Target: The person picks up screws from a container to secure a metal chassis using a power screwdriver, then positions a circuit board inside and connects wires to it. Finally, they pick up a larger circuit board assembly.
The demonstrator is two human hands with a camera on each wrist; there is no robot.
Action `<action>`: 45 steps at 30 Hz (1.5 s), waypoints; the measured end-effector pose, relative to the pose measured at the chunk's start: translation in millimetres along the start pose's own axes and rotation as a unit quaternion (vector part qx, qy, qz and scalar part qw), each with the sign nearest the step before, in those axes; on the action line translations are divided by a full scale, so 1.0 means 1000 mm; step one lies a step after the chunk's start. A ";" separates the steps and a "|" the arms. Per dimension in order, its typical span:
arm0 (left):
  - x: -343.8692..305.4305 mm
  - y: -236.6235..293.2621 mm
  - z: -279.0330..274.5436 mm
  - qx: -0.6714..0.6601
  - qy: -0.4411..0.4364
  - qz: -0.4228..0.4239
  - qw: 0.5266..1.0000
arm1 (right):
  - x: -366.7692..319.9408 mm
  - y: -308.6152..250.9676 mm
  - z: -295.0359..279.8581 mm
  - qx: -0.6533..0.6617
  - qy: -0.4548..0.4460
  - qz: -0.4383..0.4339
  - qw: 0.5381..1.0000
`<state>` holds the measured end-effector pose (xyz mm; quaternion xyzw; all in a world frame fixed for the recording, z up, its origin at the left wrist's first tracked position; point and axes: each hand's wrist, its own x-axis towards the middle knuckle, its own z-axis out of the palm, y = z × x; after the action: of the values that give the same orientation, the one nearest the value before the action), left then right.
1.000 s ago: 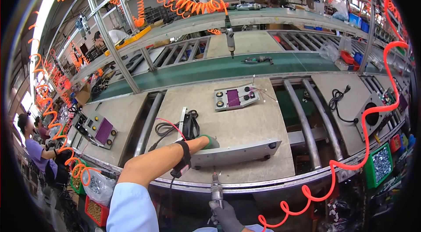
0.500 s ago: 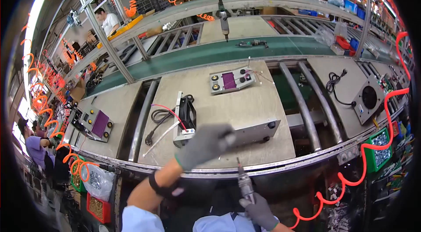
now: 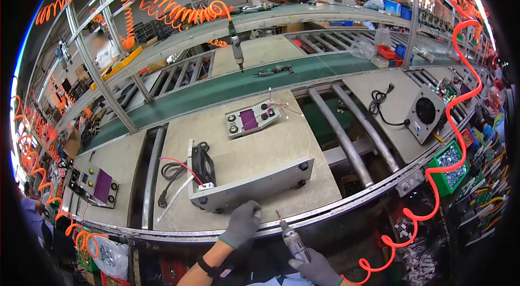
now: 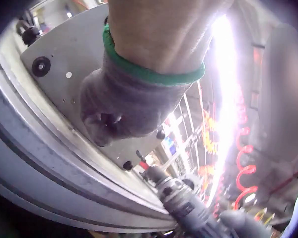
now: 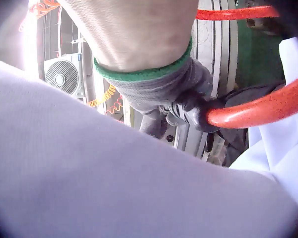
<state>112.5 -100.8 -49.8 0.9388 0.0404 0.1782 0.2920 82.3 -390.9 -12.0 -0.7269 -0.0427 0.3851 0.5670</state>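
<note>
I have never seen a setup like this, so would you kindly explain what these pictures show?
Nothing here is robotic: the left grip and the right grip are simply a person's own gloved hands. The wide picture comes from a camera worn on the head, looking forward and down; the other two come from cameras on each wrist. On the pale board stand a metal panel, a black fan near its left end, and, farther back, a smaller unit with a purple ribbed part. The right grip holds a power tool. The left grip is by the panel's near side; whether it pinches anything small, I cannot tell.
</note>
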 end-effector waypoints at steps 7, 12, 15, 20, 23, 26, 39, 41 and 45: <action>0.003 0.031 -0.032 -0.406 -0.120 -0.332 0.843 | 0.011 0.027 0.025 -0.041 0.022 -0.114 0.992; -0.006 0.010 -0.025 -0.471 -0.119 -0.349 0.802 | 0.008 0.017 0.026 -0.031 0.007 -0.095 0.995; -0.007 0.004 -0.024 -0.469 -0.133 -0.361 0.795 | 0.015 0.033 0.032 -0.067 0.058 -0.224 0.971; -0.016 -0.002 -0.036 -0.545 -0.179 -0.291 0.766 | 0.007 -0.012 -0.002 0.060 -0.200 0.113 0.971; -0.026 -0.009 -0.034 -0.613 -0.181 -0.270 0.720 | 0.009 -0.006 0.001 0.088 -0.220 0.125 0.963; -0.023 0.008 -0.043 -0.469 -0.163 -0.306 0.813 | 0.001 -0.027 0.009 -0.001 -0.145 0.094 0.985; -0.016 0.002 -0.002 0.163 -0.018 -0.091 0.982 | 0.043 -0.020 -0.008 0.061 -0.042 0.091 0.993; -0.009 0.009 -0.008 0.110 0.013 -0.063 0.992 | 0.048 -0.016 -0.009 0.071 -0.041 0.081 0.993; 0.024 0.058 -0.058 -0.021 0.063 0.001 0.998 | 0.051 -0.023 -0.010 0.062 -0.054 0.079 0.993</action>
<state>112.1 -113.3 34.7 0.9195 0.0538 0.2380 0.3082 133.3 -365.3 -17.9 -0.6695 0.0088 0.4694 0.5756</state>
